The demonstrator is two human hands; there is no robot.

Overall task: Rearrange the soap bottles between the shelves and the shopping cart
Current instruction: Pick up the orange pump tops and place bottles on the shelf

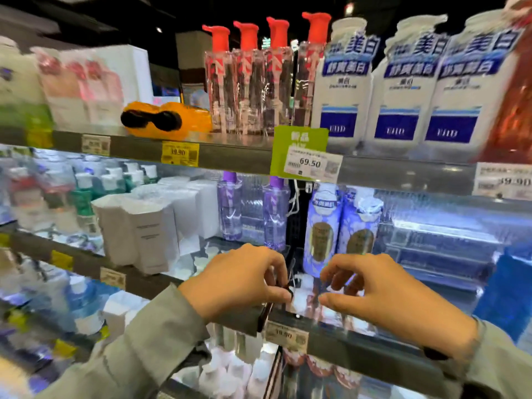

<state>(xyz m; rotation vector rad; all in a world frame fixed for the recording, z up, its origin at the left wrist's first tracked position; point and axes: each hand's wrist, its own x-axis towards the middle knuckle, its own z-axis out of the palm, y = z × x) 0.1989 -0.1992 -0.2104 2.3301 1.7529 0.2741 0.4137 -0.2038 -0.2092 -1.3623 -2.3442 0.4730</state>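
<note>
Shop shelf (359,335) edge: upright blue bottles (324,228) just behind, nearer right grip (403,300), curled, hold unclear; left grip (239,283) pinching dark piece (288,290).

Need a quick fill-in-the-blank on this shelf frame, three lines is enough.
1. The four clear bottles on the top shelf have ___ pump heads.
2. The price tag on the green card reads ___.
3. The purple-capped bottles stand one shelf ___ the clear ones.
Missing words: red; 69.50; below.
</note>
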